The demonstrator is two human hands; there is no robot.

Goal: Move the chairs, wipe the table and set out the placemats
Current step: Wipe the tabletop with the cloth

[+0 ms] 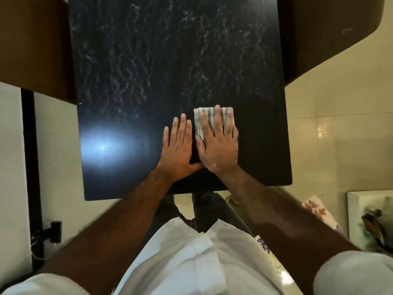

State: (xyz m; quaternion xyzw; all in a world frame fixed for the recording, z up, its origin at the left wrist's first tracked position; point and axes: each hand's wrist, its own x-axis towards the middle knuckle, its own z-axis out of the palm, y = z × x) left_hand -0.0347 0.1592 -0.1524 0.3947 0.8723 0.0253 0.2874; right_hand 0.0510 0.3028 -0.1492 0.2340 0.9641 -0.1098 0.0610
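A black table with pale wet streaks across its far half fills the middle of the view. A folded grey-striped cloth lies on the near right part of the tabletop. My right hand lies flat on the cloth, fingers straight, pressing it down. My left hand rests flat on the bare tabletop just left of the cloth, its thumb touching the right hand's wrist side. Brown chairs stand at both sides: one at the left, one at the far right.
Pale tiled floor surrounds the table. A flower-patterned fabric item lies low at my right, next to a white box holding small things. A dark vertical strip and cables run along the left wall.
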